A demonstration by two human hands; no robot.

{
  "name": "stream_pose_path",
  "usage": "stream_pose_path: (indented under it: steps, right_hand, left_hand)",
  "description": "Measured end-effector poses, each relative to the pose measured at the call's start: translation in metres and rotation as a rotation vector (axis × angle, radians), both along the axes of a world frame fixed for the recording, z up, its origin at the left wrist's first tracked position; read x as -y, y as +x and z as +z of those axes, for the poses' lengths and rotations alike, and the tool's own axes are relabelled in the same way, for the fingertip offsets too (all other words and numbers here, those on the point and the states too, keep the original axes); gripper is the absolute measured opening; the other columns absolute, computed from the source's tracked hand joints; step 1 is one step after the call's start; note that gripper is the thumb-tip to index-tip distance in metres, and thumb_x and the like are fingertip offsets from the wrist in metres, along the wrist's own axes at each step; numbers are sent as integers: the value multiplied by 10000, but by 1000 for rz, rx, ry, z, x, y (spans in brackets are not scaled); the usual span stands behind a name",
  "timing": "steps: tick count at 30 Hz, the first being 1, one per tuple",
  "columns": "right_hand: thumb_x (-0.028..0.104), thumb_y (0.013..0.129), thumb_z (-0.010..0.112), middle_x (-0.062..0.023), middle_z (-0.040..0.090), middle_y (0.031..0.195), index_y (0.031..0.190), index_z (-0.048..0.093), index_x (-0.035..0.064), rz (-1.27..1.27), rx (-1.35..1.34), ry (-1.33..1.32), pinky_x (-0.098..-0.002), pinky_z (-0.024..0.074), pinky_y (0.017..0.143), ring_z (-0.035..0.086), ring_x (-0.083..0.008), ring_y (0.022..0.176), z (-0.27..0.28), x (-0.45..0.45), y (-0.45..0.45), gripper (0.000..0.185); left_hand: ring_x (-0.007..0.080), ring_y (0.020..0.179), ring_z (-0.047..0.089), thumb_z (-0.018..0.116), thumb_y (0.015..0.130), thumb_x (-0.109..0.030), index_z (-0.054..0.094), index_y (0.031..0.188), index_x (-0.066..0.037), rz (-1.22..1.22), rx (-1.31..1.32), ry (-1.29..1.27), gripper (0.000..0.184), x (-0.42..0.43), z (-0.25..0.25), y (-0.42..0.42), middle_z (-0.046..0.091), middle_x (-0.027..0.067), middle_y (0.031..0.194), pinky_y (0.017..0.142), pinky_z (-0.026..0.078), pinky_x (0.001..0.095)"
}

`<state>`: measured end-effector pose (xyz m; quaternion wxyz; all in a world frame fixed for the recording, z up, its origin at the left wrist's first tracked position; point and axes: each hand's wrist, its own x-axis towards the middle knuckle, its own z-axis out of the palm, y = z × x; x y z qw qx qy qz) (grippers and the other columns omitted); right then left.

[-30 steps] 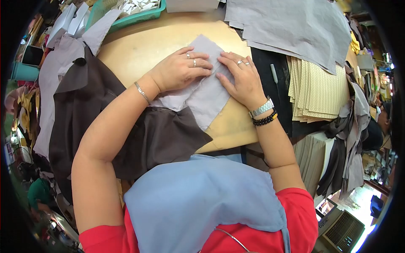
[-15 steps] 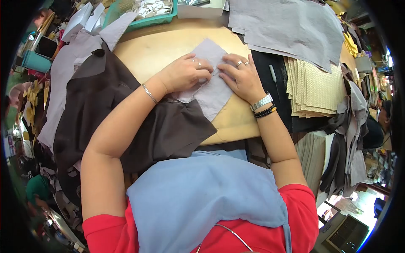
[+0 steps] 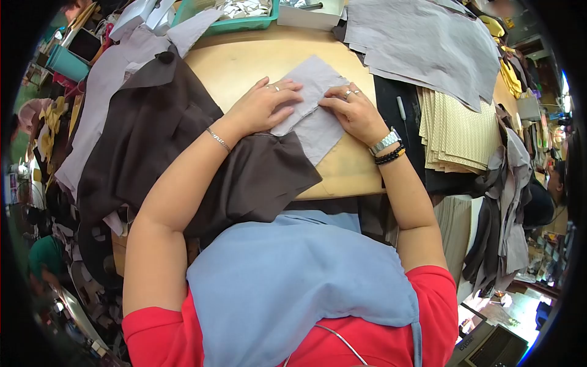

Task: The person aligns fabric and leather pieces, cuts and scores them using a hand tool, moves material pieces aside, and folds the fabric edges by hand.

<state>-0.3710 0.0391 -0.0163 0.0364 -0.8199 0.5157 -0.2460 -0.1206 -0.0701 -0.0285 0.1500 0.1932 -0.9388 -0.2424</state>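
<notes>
A light grey piece of thin sheet material (image 3: 324,137), like fabric or lining, lies at a slant on the wooden board, with a folded edge crossing its middle. My left hand (image 3: 264,107) rests flat on its left part, fingers stretched out and thumb apart. At the right end of the fold, my right hand (image 3: 356,113) has thumb and fingertips pinched together on the grey piece. Dark brown fabric (image 3: 263,165) lies under my left forearm and reaches the grey piece's lower left side.
The pale wooden board (image 3: 244,58) bears the work. Behind it stand a green tray (image 3: 254,24) of small white pieces and a white box (image 3: 312,15). Grey sheets (image 3: 422,49), woven-textured cream sheets (image 3: 458,131) and a white pen (image 3: 401,108) lie to the right.
My left hand has flattened, its curled fingers now stretched out over the grey piece. My right fingers have drawn together into a pinch at the fold. The view has shifted slightly.
</notes>
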Motion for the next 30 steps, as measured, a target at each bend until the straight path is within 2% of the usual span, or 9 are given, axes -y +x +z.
stream_pose_path:
  steps: [6,9,14,16,19,22,25,26,30]
  right_hand:
    - [-23,817,651,-98,646,1047,962,656,45,3,145,-12,-377,482,870,618,-282,951,-10,6,-2,160]
    - [38,808,659,-91,656,1013,971,675,91,-12,253,0,-394,504,820,608,-301,936,-7,4,-2,172]
    - [173,827,701,-161,662,1038,1084,640,35,-675,-50,-177,-424,501,833,616,-356,955,20,-29,-45,298]
    - [179,842,696,-191,665,1023,1144,630,17,-940,-142,-10,-449,497,839,622,-373,962,13,-60,-62,350]
    - [123,834,689,-226,668,1005,1146,645,6,-939,-105,105,-442,516,769,641,-391,870,4,-80,-73,336]
    - [71,846,671,-165,695,971,1159,646,-5,-991,-43,250,-382,543,718,682,-297,827,15,-79,-76,323]
    - [33,871,656,-98,697,952,1192,625,-36,-742,636,73,-300,559,710,691,-176,840,10,-65,-69,330]
    - [24,882,664,-76,679,941,1212,588,-50,-587,1020,91,-258,565,745,674,-123,875,14,-56,-55,347]
    - [35,878,681,-132,688,944,1150,544,-19,-416,1432,273,-267,575,737,691,-161,839,16,-25,-20,309]
  left_hand:
    - [267,1072,594,668,863,-285,685,956,-135,79,-93,-20,178,-4,10,-15,655,48,1150,971,381,482]
    - [260,939,609,694,830,-330,702,838,-126,196,-42,-80,205,-21,19,-38,672,40,979,919,396,442]
    - [256,903,605,705,792,-334,715,792,-140,278,-95,30,195,-17,1,-47,657,23,891,908,395,453]
    - [252,912,604,705,784,-334,718,784,-147,295,-120,73,187,-16,-5,-44,654,16,889,907,392,460]
    - [257,894,602,714,779,-312,714,787,-135,288,-167,-2,177,-18,-3,-43,658,24,890,868,417,436]
    - [272,824,605,730,771,-292,708,791,-115,264,-221,-120,179,-23,0,-44,664,42,870,790,466,411]
    - [273,817,612,730,766,-289,723,787,-119,284,-230,-104,171,-19,-4,-45,675,43,864,777,474,408]
    - [272,824,615,730,765,-288,728,784,-122,293,-224,-63,168,-18,-5,-46,680,41,868,781,473,406]
    - [263,935,599,695,765,-329,752,770,-154,328,-96,131,184,-16,1,-47,668,18,898,902,397,432]
